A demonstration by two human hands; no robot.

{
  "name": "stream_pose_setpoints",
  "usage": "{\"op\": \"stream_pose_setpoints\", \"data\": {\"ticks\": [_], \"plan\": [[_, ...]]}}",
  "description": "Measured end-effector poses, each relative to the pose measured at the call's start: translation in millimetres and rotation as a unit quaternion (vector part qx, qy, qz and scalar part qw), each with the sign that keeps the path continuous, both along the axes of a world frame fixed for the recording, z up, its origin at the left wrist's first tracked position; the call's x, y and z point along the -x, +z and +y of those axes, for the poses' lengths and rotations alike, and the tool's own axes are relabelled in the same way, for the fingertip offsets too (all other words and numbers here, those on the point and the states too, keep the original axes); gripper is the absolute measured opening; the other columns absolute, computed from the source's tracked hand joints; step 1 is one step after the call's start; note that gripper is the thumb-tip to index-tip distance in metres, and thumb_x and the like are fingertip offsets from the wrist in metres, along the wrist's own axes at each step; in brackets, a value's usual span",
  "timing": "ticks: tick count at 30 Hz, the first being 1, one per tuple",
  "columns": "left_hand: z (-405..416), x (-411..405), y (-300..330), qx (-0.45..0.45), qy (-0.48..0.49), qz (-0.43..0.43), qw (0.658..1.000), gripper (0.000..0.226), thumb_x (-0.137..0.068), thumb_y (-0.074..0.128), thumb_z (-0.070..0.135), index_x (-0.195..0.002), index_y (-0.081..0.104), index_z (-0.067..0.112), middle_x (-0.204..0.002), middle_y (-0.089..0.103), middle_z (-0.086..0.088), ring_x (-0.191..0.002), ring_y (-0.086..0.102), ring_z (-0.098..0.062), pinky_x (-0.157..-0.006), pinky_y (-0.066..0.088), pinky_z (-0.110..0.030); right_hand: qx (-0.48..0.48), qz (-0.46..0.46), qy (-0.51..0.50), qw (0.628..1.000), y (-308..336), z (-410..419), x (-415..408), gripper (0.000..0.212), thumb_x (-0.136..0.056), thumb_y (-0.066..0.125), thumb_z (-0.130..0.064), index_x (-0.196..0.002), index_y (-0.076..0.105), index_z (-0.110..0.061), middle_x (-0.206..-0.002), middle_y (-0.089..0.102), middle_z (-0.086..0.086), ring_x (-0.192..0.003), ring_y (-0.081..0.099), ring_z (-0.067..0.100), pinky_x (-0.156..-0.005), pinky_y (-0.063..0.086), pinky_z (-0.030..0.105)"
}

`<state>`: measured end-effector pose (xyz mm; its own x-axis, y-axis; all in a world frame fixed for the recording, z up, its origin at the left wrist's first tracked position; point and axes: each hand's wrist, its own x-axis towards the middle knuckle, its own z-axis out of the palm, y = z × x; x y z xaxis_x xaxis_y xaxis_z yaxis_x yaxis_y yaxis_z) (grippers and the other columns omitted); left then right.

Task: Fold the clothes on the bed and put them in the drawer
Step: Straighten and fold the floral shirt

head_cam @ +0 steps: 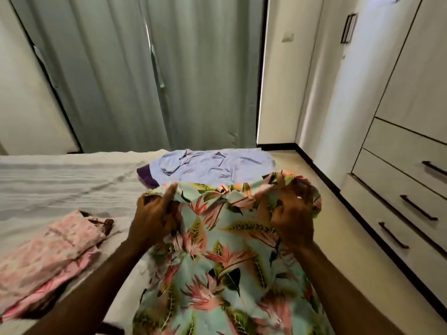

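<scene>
Both hands up off bed (60, 187): left hand (154, 213) pinching floral garment (217, 262) at its top-left edge, right hand (294, 221) gripping top-right, cloth hanging twd body w/ long axis vertical. Pink folded pile (48, 257) left on bed, lilac shirt (212, 166) behind. Drawers (396, 204) shut, further right, so right hand nearer.

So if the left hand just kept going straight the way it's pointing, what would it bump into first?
The left hand grips the top edge of the floral garment and points up and away across the bed. Straight on, it would probably meet the lilac shirt lying beyond, though depth is hard to judge.
</scene>
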<state>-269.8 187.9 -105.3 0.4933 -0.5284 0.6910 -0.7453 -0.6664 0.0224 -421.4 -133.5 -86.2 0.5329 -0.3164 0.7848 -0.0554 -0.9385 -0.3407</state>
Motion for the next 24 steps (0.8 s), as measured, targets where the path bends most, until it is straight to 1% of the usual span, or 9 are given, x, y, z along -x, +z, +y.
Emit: {"op": "stream_pose_setpoints", "data": {"ticks": [2, 5, 8, 10, 12, 15, 18, 21, 24], "plan": [[-5, -4, -14, 0.039, 0.015, -0.025, 0.999, 0.059, -0.094, 0.040, 0.032, -0.146, 0.046, 0.006, -0.077, 0.070, -0.005, -0.076, 0.063, -0.032, -0.085, 0.038, -0.049, -0.009, -0.003, 0.008, 1.000, -18, -6, -12, 0.063, -0.085, 0.038, -0.022, -0.146, 0.050, -0.009, -0.102, 0.070, 0.019, -0.103, 0.057, 0.040, -0.115, 0.028, 0.051], [-33, -31, -6, 0.138, 0.088, 0.015, 0.986, 0.060, -0.083, 0.052, 0.036, -0.138, 0.055, 0.012, -0.085, 0.072, -0.006, -0.086, 0.061, -0.032, -0.093, 0.033, -0.046, -0.033, 0.021, -0.029, 0.999, -20, -10, -57, 0.064, -0.085, 0.054, -0.015, -0.149, 0.048, -0.015, -0.120, 0.067, 0.019, -0.122, 0.044, 0.033, -0.118, 0.022, 0.060], [-82, -95, -4, 0.143, 0.118, 0.249, 0.951, 0.067, -0.090, 0.055, 0.035, -0.152, 0.036, 0.017, -0.094, 0.072, -0.015, -0.094, 0.066, -0.036, -0.091, 0.041, -0.044, -0.145, 0.259, -0.020, 0.955, -23, -41, -137, 0.081, -0.088, 0.054, -0.030, -0.160, 0.017, -0.026, -0.150, 0.044, 0.020, -0.142, 0.033, 0.031, -0.120, 0.017, 0.058], [-103, -125, -22, 0.138, 0.102, 0.446, 0.878, 0.085, -0.098, 0.062, 0.029, -0.160, 0.008, 0.010, -0.136, 0.059, -0.022, -0.125, 0.056, -0.039, -0.098, 0.041, -0.039, -0.201, 0.419, 0.004, 0.885, -34, -60, -163, 0.096, -0.092, 0.057, -0.030, -0.159, -0.012, -0.026, -0.153, 0.038, 0.021, -0.141, 0.037, 0.035, -0.115, 0.027, 0.058], [-118, -133, -48, 0.088, 0.088, 0.541, 0.831, 0.086, -0.101, 0.059, 0.027, -0.159, 0.000, 0.006, -0.159, 0.032, -0.018, -0.143, 0.039, -0.034, -0.108, 0.035, -0.033, -0.204, 0.489, -0.006, 0.848, -54, -67, -168, 0.095, -0.096, 0.056, -0.026, -0.158, -0.017, -0.024, -0.144, 0.049, 0.020, -0.132, 0.049, 0.035, -0.111, 0.035, 0.059], [-112, -126, -92, 0.035, 0.090, 0.541, 0.836, 0.058, -0.105, 0.048, 0.030, -0.154, 0.030, 0.005, -0.155, 0.037, -0.014, -0.142, 0.040, -0.031, -0.109, 0.032, -0.030, -0.123, 0.502, -0.088, 0.852, -94, -75, -141, 0.072, -0.102, 0.045, -0.034, -0.161, 0.004, -0.028, -0.156, 0.036, 0.004, -0.145, 0.032, 0.022, -0.116, 0.015, 0.068], [-92, -140, -140, -0.032, 0.103, 0.492, 0.864, 0.076, -0.094, 0.029, 0.059, -0.145, 0.047, 0.006, -0.148, 0.045, -0.024, -0.138, 0.041, -0.038, -0.114, 0.031, -0.042, -0.233, 0.492, -0.160, 0.824, -136, -108, -124, 0.070, -0.100, 0.041, -0.053, -0.159, 0.014, -0.026, -0.165, 0.017, 0.005, -0.150, 0.022, 0.028, -0.110, 0.012, 0.075], [-71, -151, -162, -0.141, 0.125, 0.437, 0.880, 0.084, -0.093, 0.012, 0.068, -0.158, 0.026, 0.016, -0.166, 0.018, -0.013, -0.153, 0.015, -0.031, -0.122, 0.009, -0.054, -0.267, 0.459, -0.193, 0.825, -151, -117, -113, 0.068, -0.097, 0.037, -0.064, -0.147, 0.034, -0.018, -0.147, 0.043, 0.017, -0.129, 0.048, 0.040, -0.101, 0.042, 0.060], [-51, -147, -159, -0.215, 0.150, 0.406, 0.875, 0.067, -0.100, 0.017, 0.066, -0.160, 0.006, 0.036, -0.168, -0.005, 0.008, -0.155, -0.005, -0.014, -0.116, -0.008, -0.064, -0.115, 0.447, -0.208, 0.862, -149, -125, -106, 0.048, -0.101, 0.037, -0.052, -0.125, 0.049, -0.013, -0.118, 0.064, 0.013, -0.107, 0.063, 0.035, -0.086, 0.051, 0.044]]}}
